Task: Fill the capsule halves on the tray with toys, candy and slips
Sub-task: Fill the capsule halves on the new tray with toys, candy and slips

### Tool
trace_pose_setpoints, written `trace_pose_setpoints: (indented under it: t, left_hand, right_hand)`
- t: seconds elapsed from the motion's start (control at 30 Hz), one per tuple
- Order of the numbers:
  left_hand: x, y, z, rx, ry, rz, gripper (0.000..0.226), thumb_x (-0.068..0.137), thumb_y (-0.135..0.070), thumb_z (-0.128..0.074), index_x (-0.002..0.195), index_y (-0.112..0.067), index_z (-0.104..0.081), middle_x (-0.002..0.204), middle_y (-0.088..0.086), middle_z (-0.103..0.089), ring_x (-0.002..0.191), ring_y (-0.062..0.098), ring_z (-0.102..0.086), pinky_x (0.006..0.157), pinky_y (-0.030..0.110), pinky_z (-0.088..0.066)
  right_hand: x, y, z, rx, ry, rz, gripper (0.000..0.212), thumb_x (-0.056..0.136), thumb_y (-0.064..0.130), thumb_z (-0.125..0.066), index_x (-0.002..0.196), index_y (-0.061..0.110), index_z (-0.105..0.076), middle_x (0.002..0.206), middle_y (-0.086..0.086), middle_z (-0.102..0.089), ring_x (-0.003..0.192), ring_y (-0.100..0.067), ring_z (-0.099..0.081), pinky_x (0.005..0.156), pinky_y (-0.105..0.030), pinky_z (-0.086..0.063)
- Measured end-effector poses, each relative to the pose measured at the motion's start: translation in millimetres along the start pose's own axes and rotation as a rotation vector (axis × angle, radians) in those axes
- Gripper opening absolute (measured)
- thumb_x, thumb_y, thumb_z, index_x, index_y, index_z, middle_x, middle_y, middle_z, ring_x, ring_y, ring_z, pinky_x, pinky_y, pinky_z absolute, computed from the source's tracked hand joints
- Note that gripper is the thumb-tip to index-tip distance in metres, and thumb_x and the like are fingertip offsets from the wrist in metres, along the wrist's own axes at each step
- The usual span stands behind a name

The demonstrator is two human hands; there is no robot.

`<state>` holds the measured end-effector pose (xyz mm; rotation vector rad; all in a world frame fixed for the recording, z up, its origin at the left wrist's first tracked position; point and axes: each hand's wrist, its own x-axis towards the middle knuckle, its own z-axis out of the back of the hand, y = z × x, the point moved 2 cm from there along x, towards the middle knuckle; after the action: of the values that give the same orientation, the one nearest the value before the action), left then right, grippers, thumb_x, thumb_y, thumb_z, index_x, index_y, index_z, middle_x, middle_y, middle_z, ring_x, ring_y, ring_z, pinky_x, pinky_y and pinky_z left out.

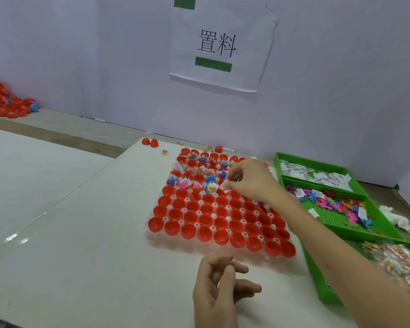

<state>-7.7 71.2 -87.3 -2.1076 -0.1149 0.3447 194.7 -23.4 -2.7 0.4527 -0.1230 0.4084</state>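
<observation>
I see right hand (249,181) grip pinching white slip (223,185) above tray (166,241) middle. I'd lower it straight into next capsule half (207,198) and let go gently. Left hand (220,287) loose, empty.

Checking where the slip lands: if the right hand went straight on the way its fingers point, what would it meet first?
Probably the filled capsule half just beyond the white slip that the right hand pinches; depth is unclear, so it might pass above it.
</observation>
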Motion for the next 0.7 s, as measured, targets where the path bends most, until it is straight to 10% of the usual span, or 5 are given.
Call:
trace_pose_setpoints:
  t: [0.7]
  left_hand:
    - [8.0,0.8,4.1,0.073,-0.076,0.04,0.027,0.088,0.023,-0.044,0.084,0.003,-0.062,0.072,0.011,-0.068,0.048,0.033,-0.064,0.048,0.027,-0.054]
  right_hand:
    - [10.9,-10.6,-20.5,0.023,0.157,-0.002,0.016,0.086,0.019,-0.077,0.101,0.016,-0.079,0.1,0.002,-0.075,0.082,-0.002,-0.064,0.074,-0.016,-0.052]
